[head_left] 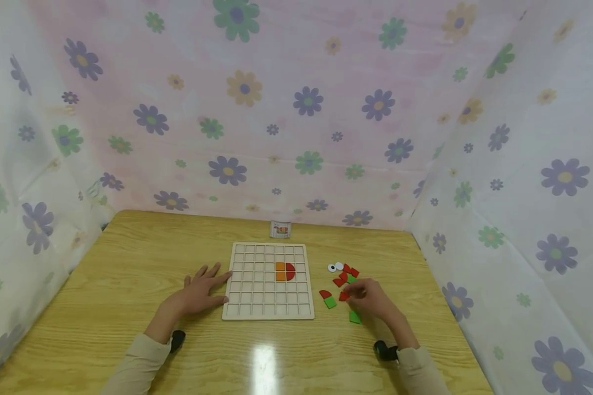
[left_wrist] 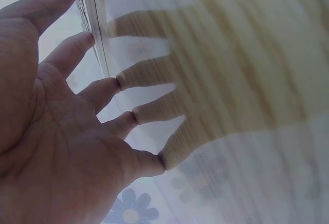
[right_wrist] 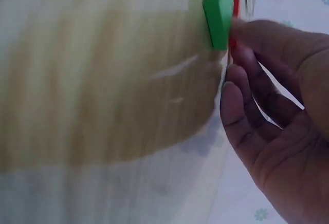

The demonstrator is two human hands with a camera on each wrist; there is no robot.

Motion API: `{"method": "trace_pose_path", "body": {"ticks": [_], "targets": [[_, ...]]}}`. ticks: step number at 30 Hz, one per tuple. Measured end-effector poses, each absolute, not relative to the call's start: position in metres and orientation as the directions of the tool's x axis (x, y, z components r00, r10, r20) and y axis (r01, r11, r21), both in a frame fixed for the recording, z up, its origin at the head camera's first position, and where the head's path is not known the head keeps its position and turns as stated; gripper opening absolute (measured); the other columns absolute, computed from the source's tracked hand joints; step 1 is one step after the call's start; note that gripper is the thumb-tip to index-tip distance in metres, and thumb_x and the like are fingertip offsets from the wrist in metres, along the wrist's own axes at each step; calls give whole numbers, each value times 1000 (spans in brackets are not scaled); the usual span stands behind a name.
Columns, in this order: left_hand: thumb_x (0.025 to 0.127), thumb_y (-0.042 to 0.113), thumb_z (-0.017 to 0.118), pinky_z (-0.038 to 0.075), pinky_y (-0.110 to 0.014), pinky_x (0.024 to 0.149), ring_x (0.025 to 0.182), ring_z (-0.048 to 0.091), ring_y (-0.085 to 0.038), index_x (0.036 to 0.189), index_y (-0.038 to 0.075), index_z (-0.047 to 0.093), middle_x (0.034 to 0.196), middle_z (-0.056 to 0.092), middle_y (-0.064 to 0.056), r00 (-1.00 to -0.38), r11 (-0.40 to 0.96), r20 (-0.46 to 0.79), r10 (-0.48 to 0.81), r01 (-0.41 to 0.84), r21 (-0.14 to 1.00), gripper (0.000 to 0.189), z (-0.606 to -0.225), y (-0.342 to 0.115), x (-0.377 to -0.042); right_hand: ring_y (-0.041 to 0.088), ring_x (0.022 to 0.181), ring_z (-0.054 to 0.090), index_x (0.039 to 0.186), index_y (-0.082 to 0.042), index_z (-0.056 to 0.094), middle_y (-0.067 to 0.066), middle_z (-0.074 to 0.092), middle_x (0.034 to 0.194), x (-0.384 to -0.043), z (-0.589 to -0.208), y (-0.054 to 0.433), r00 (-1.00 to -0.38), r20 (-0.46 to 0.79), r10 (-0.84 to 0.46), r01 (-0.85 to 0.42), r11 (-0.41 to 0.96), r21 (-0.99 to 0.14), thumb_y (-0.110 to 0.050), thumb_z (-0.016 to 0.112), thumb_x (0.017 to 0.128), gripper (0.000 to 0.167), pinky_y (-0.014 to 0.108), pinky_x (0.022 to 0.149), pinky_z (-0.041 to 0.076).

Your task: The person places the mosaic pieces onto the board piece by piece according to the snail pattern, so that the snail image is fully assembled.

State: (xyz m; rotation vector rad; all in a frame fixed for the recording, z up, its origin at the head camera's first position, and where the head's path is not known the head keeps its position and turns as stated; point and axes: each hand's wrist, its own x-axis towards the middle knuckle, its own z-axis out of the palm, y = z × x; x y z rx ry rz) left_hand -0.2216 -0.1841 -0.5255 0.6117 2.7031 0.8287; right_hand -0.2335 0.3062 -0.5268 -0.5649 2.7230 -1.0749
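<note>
My left hand [head_left: 197,293] lies on the table with its fingers spread, thumb and index finger at the left edge of a wooden grid board [head_left: 249,296]. In the board sit two orange squares [head_left: 280,276] beside two red quarter-round pieces [head_left: 290,267] that form a half disc. Right of the board, my right hand [head_left: 373,299] pinches a small red piece [head_left: 343,296] low over the table. Its exact shape is partly hidden by the fingers. In the right wrist view, red [right_wrist: 233,43] shows at the thumb tip, behind a green square [right_wrist: 218,13].
Loose pieces lie around my right hand: a red quarter-round [head_left: 325,294] touching a green square [head_left: 330,302], several red ones [head_left: 354,272], and a white disc [head_left: 339,266] beside a black-dotted one [head_left: 331,267]. A picture card [head_left: 280,229] stands behind the board. Flowered curtains [head_left: 277,137] enclose the table.
</note>
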Motion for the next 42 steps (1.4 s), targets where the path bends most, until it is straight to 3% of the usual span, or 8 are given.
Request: {"method": "trace_pose_path", "body": {"ticks": [6, 14, 18, 29, 42], "targets": [[99, 40, 66, 7, -88, 101, 148, 11, -61, 156, 11, 43, 164, 20, -31, -885, 760, -111, 453, 318, 567, 68, -527, -184, -224, 8, 73, 60, 111, 0, 74, 2, 69, 85, -233, -528, 299, -900, -29, -435, -293, 653, -698, -10, 77, 91, 23, 25, 67, 53], [98, 38, 68, 6, -88, 101, 147, 9, -62, 154, 7, 44, 163, 20, -34, -883, 733, -99, 458, 313, 604, 69, -522, -182, -221, 17, 88, 63, 124, 2, 69, 17, 71, 114, -233, -527, 296, -851, 21, -525, -377, 582, -720, 1, 74, 89, 36, 25, 72, 54], [98, 37, 68, 6, -88, 102, 147, 9, -62, 155, 7, 44, 163, 20, -33, -882, 734, -104, 459, 310, 604, 69, -521, -182, -220, 21, 88, 65, 121, 2, 71, 18, 71, 113, -233, -527, 293, -825, 34, -565, -412, 558, -721, 8, 71, 89, 33, 26, 72, 55], [98, 38, 68, 5, -87, 102, 148, 8, -61, 155, 8, 43, 164, 18, -32, -883, 738, -118, 454, 298, 606, 69, -522, -182, -220, 14, 86, 63, 118, 2, 71, 14, 73, 112, -231, -525, 294, -878, -28, -478, -336, 657, -675, -10, 79, 89, 32, 27, 75, 54], [98, 37, 68, 8, -88, 102, 147, 11, -62, 155, 8, 43, 163, 20, -33, -885, 745, -110, 453, 308, 591, 69, -520, -181, -220, 16, 87, 65, 111, -1, 74, 10, 73, 107, -229, -521, 288, -912, -71, -405, -266, 713, -649, -6, 77, 89, 23, 28, 76, 55]]}}
